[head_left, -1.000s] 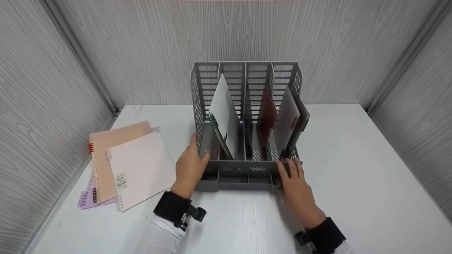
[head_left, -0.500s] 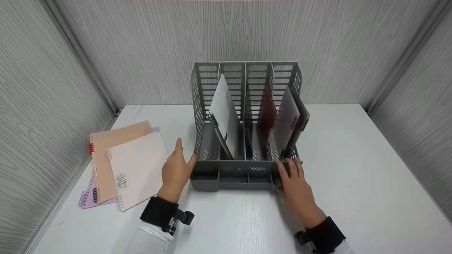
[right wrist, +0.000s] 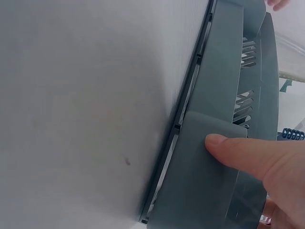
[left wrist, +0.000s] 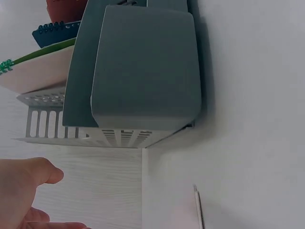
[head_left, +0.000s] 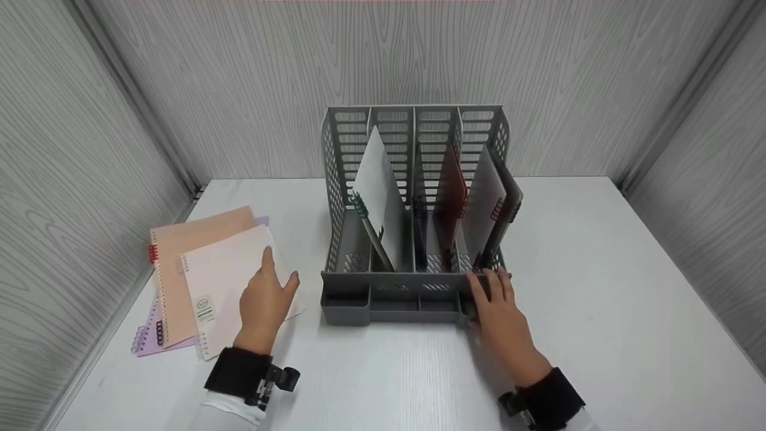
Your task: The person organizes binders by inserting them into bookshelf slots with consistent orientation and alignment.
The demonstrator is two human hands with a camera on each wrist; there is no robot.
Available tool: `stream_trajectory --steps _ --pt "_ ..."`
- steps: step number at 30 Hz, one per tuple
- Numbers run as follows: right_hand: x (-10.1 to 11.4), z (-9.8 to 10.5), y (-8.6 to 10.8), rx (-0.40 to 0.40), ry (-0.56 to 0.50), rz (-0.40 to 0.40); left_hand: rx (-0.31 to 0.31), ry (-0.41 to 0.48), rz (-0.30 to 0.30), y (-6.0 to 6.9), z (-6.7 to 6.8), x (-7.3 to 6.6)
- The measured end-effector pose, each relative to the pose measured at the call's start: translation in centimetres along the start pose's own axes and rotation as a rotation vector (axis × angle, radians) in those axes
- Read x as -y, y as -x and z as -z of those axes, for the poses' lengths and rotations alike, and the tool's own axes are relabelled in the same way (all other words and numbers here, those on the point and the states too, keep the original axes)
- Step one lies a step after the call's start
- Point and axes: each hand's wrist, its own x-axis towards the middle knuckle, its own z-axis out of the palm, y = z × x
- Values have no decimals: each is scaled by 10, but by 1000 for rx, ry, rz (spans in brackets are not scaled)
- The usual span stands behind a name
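A grey mesh desk organizer (head_left: 346,315) stands in the middle of the table, with spiral notebooks upright in its slots. My right hand (head_left: 504,329) grips its front right corner; in the right wrist view the thumb (right wrist: 238,150) presses the front face while the fingers reach over the edge. To the left, my left hand (head_left: 263,308) hovers over a white spiral notebook (head_left: 218,272), its fingers extended and holding nothing. Beneath that one lie a peach notebook (head_left: 200,233) and a purple notebook (head_left: 154,322), overlapping.
Inside the organizer lean a white notebook with green rings (head_left: 374,173), a red notebook (head_left: 453,191), a pale notebook (head_left: 483,197) and a dark notebook (head_left: 513,194). Wood-grain panels (head_left: 251,78) enclose the white table (head_left: 598,287) at the back and both sides.
My left hand has let go of the organizer's left side and moved left over the white notebook. The organizer has shifted very slightly left. The right hand keeps its place on the corner.
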Motion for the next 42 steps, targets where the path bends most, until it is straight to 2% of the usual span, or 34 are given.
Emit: stream_trajectory --steps 6,18,30,38,42 --pt "0 1 1 -2 4 2 19 -25 28 0 7 15" --pt "1 3 1 5 -1 -2 8 -52 85 5 18 47" --pt "1 1 1 1 17 -4 142 -109 207 9 29 77" --pt "2 2 2 -15 24 15 190 -131 273 13 34 96" --pt "2 1 2 -18 21 18 266 -147 324 15 37 102"
